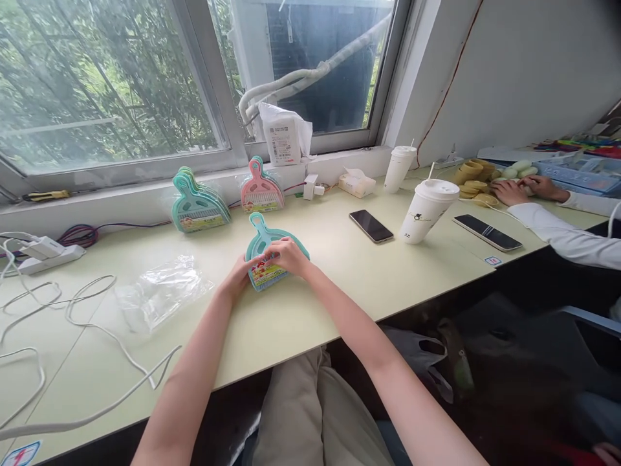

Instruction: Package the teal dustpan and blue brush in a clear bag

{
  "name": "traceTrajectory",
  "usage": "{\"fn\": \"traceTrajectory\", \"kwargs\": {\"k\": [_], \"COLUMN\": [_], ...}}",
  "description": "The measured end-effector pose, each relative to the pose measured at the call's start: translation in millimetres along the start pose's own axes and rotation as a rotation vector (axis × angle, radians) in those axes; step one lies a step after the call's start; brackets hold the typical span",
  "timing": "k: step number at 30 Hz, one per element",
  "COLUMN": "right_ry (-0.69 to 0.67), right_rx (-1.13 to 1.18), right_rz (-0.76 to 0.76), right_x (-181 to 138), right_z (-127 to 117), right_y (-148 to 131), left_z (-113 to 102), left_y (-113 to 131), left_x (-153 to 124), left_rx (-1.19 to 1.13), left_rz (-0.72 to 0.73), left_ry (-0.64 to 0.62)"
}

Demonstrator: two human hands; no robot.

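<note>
A small teal dustpan set (262, 241) with a colourful label lies flat on the pale green table (339, 285), handle pointing away from me. My left hand (239, 276) grips its near left edge, fingers curled onto it. My right hand (288, 255) rests on top of its right side, fingers closed over the pan and label. A stack of teal dustpan sets (196, 206) and a pink one (261, 188) lean against the window ledge behind.
Clear plastic bags (160, 294) lie left of my hands. White cables (82, 323) and a power strip (46, 254) fill the left. Two phones (371, 226) (488, 232) and two white cups (427, 210) (398, 168) stand right. Another person's hands (509, 191) work at yellow rings.
</note>
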State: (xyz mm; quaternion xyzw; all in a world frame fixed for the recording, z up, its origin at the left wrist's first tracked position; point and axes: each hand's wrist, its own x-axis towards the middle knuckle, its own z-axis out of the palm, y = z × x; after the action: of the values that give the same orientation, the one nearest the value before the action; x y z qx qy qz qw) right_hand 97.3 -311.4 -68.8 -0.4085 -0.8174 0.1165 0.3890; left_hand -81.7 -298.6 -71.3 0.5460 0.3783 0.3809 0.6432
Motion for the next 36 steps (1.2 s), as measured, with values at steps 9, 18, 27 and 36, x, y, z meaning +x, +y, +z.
{"fn": "traceTrajectory", "kwargs": {"k": [9, 18, 27, 36], "right_ry": [0.309, 0.32, 0.396, 0.373], "right_rx": [0.019, 1.122, 1.232, 1.185], "right_rz": [0.338, 0.705, 0.78, 0.788], "right_x": [-11.2, 3.6, 0.8, -0.1], "right_z": [-9.4, 24.3, 7.1, 10.0], "right_y": [-6.6, -7.5, -6.1, -3.9], "left_z": [2.2, -7.5, -3.2, -6.5], "left_y": [-11.4, -16.0, -6.6, -7.2], "left_x": [10.3, 18.3, 12.4, 9.8], "left_rx": [-0.096, -0.161, -0.13, -0.119], "left_rz": [0.157, 0.248, 0.201, 0.191], "left_ry": [0.132, 0.297, 0.123, 0.105]}}
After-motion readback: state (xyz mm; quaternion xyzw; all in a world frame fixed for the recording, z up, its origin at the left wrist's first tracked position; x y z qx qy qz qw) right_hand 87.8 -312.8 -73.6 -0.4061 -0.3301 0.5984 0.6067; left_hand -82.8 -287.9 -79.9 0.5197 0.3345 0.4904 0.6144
